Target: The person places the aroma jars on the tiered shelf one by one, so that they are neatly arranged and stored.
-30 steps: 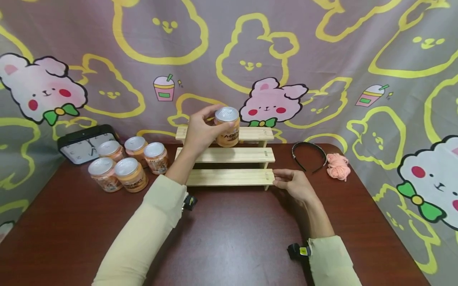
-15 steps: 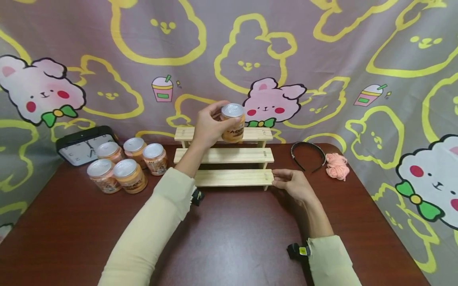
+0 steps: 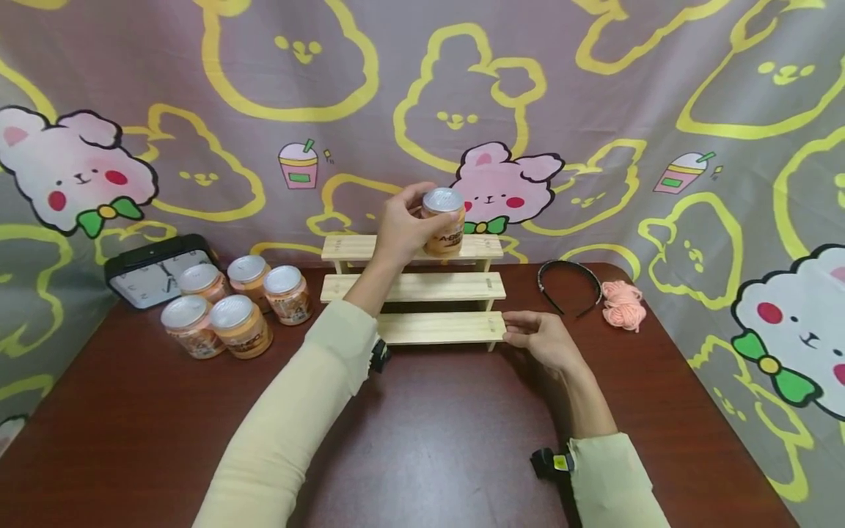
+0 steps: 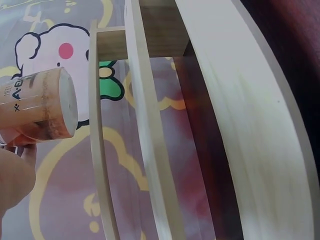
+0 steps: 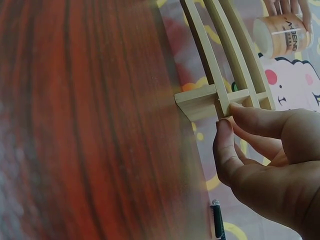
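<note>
My left hand [image 3: 401, 231] grips an orange-labelled can [image 3: 447, 236] with a silver lid, thumb at its front. In the left wrist view the can [image 4: 37, 107] hangs upright, apart from the top shelf. Below it is a three-step wooden display rack [image 3: 429, 330] with pale plank shelves. My right hand [image 3: 544, 341] holds the right end of the lowest shelf. Seen from the right wrist, thumb and fingers of that hand [image 5: 270, 160] pinch the end of the rack [image 5: 200, 97].
Several matching cans [image 3: 243, 334] stand together on the left of the brown table [image 3: 429, 447], before a black-framed clock [image 3: 158, 275]. To the right lie a black headband [image 3: 597, 290] and pink yarn [image 3: 623, 304]. A patterned curtain [image 3: 370, 66] hangs behind.
My left hand has carried the can to the right and slightly up, over the right part of the rack. The right hand stays at the lowest shelf's end.
</note>
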Demonstrator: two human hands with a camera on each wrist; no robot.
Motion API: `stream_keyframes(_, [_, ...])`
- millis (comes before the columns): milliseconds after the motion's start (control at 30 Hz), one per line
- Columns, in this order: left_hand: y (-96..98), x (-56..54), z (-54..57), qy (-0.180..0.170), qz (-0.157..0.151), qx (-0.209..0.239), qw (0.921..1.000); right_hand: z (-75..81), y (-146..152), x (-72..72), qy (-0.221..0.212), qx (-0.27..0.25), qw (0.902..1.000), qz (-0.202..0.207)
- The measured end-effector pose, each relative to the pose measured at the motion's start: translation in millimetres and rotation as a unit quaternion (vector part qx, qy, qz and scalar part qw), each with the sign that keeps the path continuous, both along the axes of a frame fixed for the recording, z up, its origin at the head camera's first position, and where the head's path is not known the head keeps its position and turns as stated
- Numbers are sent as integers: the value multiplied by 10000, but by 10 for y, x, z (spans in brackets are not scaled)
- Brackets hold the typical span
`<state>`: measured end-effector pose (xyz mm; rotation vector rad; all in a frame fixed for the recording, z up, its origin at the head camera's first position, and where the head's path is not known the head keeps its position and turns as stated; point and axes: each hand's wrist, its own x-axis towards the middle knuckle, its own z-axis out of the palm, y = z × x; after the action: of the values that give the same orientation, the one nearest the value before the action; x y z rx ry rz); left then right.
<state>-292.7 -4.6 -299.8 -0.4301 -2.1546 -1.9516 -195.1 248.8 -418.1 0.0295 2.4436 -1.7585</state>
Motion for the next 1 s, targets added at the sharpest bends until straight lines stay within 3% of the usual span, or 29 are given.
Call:
stream_keyframes(300, [11,-40,-47,-94,115,-178,9997,1,-17,9,-46,-41,10000,0])
stream_keyframes(600, [151,-96,-43,87,39,-504,9987,24,16,19,-46,38,10000,-17])
stream_keyframes(1000, [291,-159,-33,236,38,-610,9979,16,8,11,-6,45,10000,6])
